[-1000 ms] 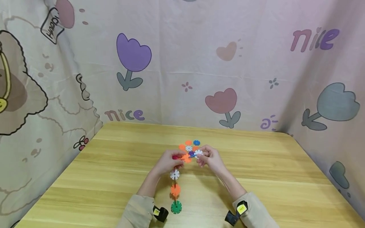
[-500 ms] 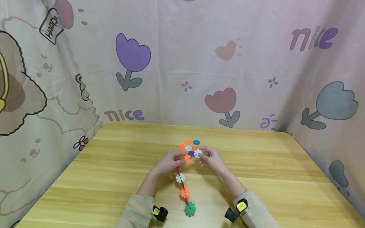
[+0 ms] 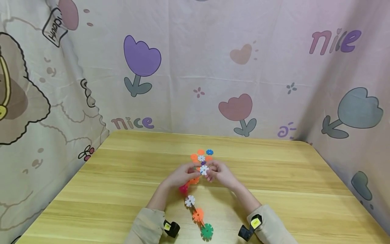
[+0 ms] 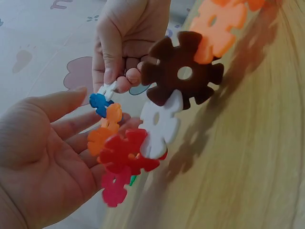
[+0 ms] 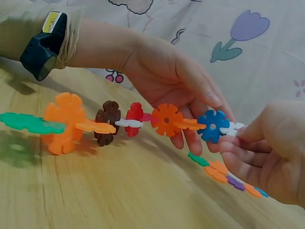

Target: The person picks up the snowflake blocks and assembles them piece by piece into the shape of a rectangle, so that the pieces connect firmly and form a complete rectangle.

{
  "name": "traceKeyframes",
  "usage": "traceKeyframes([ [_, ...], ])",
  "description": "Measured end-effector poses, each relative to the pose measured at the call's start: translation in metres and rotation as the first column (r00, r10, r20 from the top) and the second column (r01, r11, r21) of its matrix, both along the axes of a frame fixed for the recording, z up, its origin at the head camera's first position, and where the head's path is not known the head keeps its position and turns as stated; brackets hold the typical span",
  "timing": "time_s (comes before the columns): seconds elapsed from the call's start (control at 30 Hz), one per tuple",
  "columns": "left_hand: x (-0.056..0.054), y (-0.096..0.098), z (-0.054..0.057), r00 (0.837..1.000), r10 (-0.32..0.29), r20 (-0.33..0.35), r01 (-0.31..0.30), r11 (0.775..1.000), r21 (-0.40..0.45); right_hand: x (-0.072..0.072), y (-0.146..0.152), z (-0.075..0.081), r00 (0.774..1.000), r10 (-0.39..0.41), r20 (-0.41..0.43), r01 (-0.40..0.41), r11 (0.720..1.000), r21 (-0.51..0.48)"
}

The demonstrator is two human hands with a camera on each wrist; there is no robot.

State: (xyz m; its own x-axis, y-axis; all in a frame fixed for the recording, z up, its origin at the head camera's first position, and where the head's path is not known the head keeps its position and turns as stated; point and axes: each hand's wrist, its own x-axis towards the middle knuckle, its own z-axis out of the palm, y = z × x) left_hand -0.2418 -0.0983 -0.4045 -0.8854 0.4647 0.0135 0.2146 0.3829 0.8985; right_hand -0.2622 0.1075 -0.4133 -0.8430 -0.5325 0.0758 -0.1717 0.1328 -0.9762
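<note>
A chain of interlocked notched plastic discs slants across the space before both hands. My right hand (image 3: 220,174) pinches the white disc (image 5: 233,128) at one end between thumb and fingers. Next to that disc sits a blue disc (image 5: 213,126), then two orange discs (image 5: 167,120). My left hand (image 4: 52,152) has its fingers extended behind this part, its thumb apart from the discs. Beyond come pink and red discs (image 4: 128,152), a white one (image 4: 162,124), a brown one (image 4: 185,72) and orange ones. A green disc (image 3: 207,231) forms the near end.
Behind the hands, several loose discs lie on the wooden table (image 3: 137,159): orange (image 3: 200,152), blue (image 3: 209,152), white (image 3: 201,158) and purple (image 3: 203,163). A printed curtain (image 3: 182,67) hangs at the table's back. Each wrist wears a black camera (image 3: 172,229).
My right hand has moved left and slightly nearer with the white disc. My left hand's fingers have left the chain, whose green end has swung right and nearer.
</note>
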Motion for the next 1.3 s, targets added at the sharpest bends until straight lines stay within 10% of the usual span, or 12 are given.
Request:
traceKeyframes([
  [0.43, 0.003, -0.003, 0.000, 0.998, -0.005, 0.067, -0.001, 0.996, 0.084, -0.004, 0.004, 0.004, 0.999, -0.051, 0.000, 0.051, 0.998, -0.020],
  [1.3, -0.001, -0.013, -0.006, 0.941, 0.317, 0.119, -0.333, 0.930, 0.158, -0.068, 0.009, 0.000, 0.953, -0.286, -0.096, 0.302, 0.909, 0.288],
])
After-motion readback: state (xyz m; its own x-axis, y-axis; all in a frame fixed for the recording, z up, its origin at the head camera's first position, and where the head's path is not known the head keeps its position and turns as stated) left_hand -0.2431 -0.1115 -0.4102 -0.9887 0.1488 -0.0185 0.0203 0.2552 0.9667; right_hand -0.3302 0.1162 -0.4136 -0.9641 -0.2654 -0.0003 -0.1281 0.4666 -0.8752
